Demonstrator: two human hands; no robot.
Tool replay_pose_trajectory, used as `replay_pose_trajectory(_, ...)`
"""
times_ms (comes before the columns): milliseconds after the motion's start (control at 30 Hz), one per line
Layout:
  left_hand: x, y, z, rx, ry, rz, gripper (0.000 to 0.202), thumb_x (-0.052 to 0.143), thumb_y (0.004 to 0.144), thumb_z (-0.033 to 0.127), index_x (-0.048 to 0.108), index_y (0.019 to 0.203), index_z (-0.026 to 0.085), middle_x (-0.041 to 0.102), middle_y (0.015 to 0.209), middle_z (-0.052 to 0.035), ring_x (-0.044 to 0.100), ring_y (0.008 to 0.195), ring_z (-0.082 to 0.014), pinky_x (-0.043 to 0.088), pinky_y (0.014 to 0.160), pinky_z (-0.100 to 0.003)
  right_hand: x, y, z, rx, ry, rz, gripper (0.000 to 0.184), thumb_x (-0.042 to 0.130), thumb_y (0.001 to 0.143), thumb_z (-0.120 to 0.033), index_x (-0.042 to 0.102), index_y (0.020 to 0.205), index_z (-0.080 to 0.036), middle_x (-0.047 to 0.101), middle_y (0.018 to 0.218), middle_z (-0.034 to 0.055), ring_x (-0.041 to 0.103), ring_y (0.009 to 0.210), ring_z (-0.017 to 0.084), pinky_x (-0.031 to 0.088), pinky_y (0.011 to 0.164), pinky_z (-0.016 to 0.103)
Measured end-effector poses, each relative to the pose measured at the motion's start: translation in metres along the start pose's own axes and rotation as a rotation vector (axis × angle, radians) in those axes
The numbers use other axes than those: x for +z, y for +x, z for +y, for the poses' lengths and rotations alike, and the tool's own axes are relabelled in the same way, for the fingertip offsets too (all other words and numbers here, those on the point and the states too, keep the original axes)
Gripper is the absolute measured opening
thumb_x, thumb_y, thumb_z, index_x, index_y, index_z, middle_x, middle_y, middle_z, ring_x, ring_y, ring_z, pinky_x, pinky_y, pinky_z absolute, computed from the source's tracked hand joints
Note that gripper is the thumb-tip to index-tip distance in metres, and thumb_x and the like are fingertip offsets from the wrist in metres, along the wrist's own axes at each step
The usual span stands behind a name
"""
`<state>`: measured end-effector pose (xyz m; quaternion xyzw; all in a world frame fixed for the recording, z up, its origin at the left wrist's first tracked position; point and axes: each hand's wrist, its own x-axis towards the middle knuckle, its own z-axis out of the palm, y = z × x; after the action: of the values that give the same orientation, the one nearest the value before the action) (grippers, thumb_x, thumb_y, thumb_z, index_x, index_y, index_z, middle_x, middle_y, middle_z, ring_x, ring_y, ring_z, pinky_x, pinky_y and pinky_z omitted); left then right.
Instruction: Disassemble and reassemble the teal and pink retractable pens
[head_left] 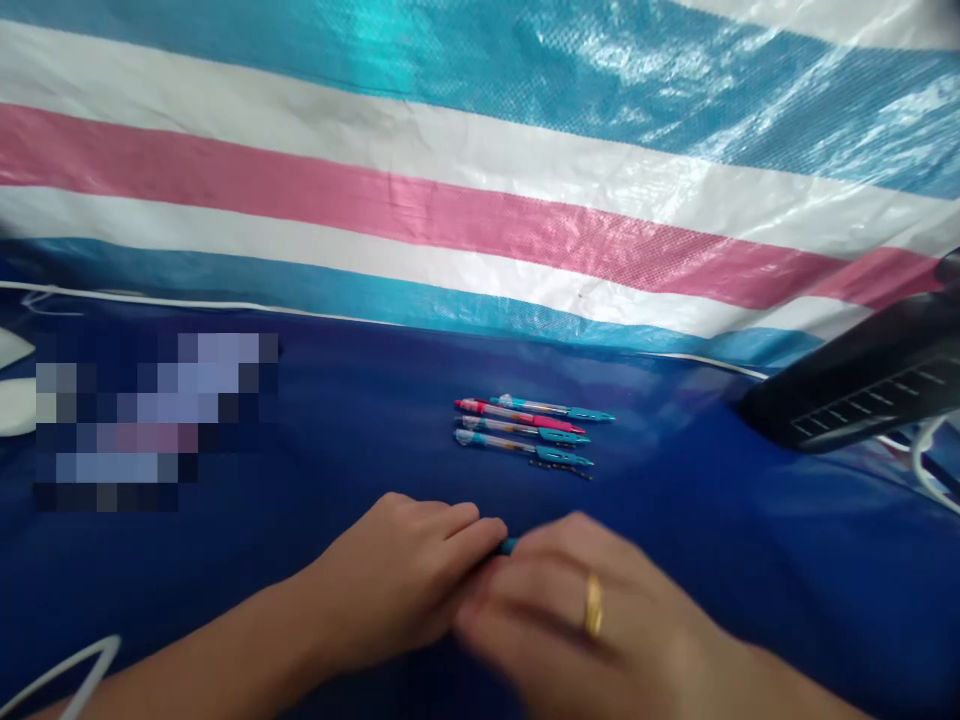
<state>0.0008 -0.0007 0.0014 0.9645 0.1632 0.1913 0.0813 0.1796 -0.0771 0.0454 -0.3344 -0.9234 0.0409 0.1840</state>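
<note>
My left hand is closed, its fingers curled around one end of a blue pen. Only a short bit of that pen shows between the hands; the rest is hidden. Meeting the left hand's fingertips, my right hand is closed on the pen as well, slightly blurred, with a gold ring on one finger. Beyond the hands, several clear-barrelled pens lie side by side in a row: a far blue pen, a red pen and nearer blue pens. A thin dark strip lies at the near edge of the row.
Dark blue cloth covers the table. Behind it hangs a striped plastic sheet. A pixelated object lies at left, beside white pieces. A black object leans at right near a white cable. Another white cable crosses my left forearm.
</note>
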Motion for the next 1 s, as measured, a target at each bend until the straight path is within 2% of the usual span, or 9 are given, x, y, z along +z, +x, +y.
replay_pose_trajectory(33, 0.0, 0.0, 0.0, -0.007, -0.001, 0.005, 0.034, 0.029, 0.102, 0.027, 0.057, 0.084, 0.018, 0.06, 0.066, 0.001, 0.059, 0.052, -0.0135, 0.034, 0.043, -0.025, 0.0, -0.006, 0.01, 0.119, -0.02, 0.092, 0.029, 0.037, 0.099, -0.018, 0.066, 0.106, -0.018, 0.069, 0.093, 0.0061, 0.063, 0.082, 0.018, 0.053, 0.076, 0.031)
replay_pose_trajectory(67, 0.0, 0.0, 0.001, -0.018, 0.004, 0.01, 0.034, 0.03, 0.102, 0.028, 0.057, 0.084, 0.018, 0.06, 0.065, 0.001, 0.059, 0.052, -0.0135, 0.035, 0.043, -0.025, 0.001, -0.012, 0.018, 0.194, -0.052, 0.127, 0.03, 0.035, 0.099, -0.017, 0.065, 0.106, -0.015, 0.069, 0.097, 0.0085, 0.063, 0.085, 0.02, 0.052, 0.079, 0.035)
replay_pose_trajectory(133, 0.001, 0.0, 0.001, -0.043, 0.02, 0.027, 0.032, 0.032, 0.102, 0.029, 0.058, 0.087, 0.017, 0.06, 0.066, 0.0012, 0.06, 0.053, -0.0136, 0.036, 0.043, -0.025, 0.005, -0.023, 0.029, 0.269, -0.109, 0.113, 0.028, 0.038, 0.1, -0.022, 0.062, 0.11, -0.013, 0.068, 0.099, 0.0108, 0.062, 0.088, 0.023, 0.051, 0.081, 0.04)
replay_pose_trajectory(200, 0.001, -0.001, 0.0, -0.05, 0.029, 0.04, 0.031, 0.033, 0.102, 0.029, 0.059, 0.093, 0.017, 0.061, 0.067, 0.0013, 0.061, 0.054, -0.0135, 0.037, 0.043, -0.024, 0.01, -0.031, 0.034, 0.289, -0.118, 0.039, 0.027, 0.037, 0.1, -0.023, 0.062, 0.108, -0.015, 0.067, 0.097, 0.0106, 0.062, 0.086, 0.023, 0.051, 0.08, 0.041)
replay_pose_trajectory(333, 0.001, -0.001, -0.002, -0.032, 0.047, 0.063, 0.032, 0.033, 0.103, 0.029, 0.06, 0.093, 0.016, 0.061, 0.067, 0.0014, 0.061, 0.053, -0.0119, 0.037, 0.043, -0.022, 0.015, -0.034, 0.039, 0.298, -0.036, -0.063, 0.028, 0.037, 0.099, -0.019, 0.062, 0.089, -0.018, 0.065, 0.086, 0.0072, 0.06, 0.076, 0.02, 0.051, 0.07, 0.035)
replay_pose_trajectory(567, 0.001, -0.001, -0.004, -0.017, 0.061, 0.047, 0.031, 0.033, 0.103, 0.03, 0.06, 0.095, 0.015, 0.062, 0.067, 0.0015, 0.061, 0.054, -0.0117, 0.038, 0.043, -0.022, 0.016, -0.037, 0.042, 0.387, 0.115, -0.023, 0.014, 0.045, 0.097, -0.02, 0.058, 0.1, -0.018, 0.063, 0.088, 0.0055, 0.059, 0.08, 0.019, 0.051, 0.071, 0.033)
replay_pose_trajectory(700, 0.002, -0.001, -0.004, -0.027, 0.055, 0.047, 0.032, 0.033, 0.104, 0.031, 0.059, 0.096, 0.015, 0.062, 0.068, 0.0017, 0.062, 0.054, -0.012, 0.036, 0.043, -0.022, 0.013, -0.037, 0.041, 0.404, 0.112, 0.003, 0.02, 0.043, 0.099, -0.027, 0.058, 0.107, -0.017, 0.063, 0.093, 0.007, 0.06, 0.086, 0.021, 0.051, 0.075, 0.035)
replay_pose_trajectory(833, 0.001, -0.002, -0.004, -0.023, 0.058, 0.054, 0.03, 0.034, 0.104, 0.032, 0.059, 0.097, 0.016, 0.061, 0.068, 0.002, 0.061, 0.054, -0.0121, 0.034, 0.043, -0.023, 0.013, -0.037, 0.042, 0.386, 0.093, -0.042, 0.028, 0.035, 0.102, -0.026, 0.061, 0.101, -0.018, 0.062, 0.087, 0.0063, 0.059, 0.081, 0.02, 0.051, 0.072, 0.034)
replay_pose_trajectory(1000, 0.001, -0.001, -0.003, -0.023, 0.044, 0.035, 0.031, 0.032, 0.104, 0.032, 0.059, 0.098, 0.016, 0.061, 0.069, 0.0019, 0.062, 0.055, -0.0122, 0.036, 0.044, -0.023, 0.013, -0.037, 0.042, 0.414, 0.13, 0.006, 0.012, 0.046, 0.098, -0.024, 0.057, 0.098, -0.018, 0.062, 0.09, 0.0052, 0.059, 0.084, 0.019, 0.051, 0.072, 0.032)
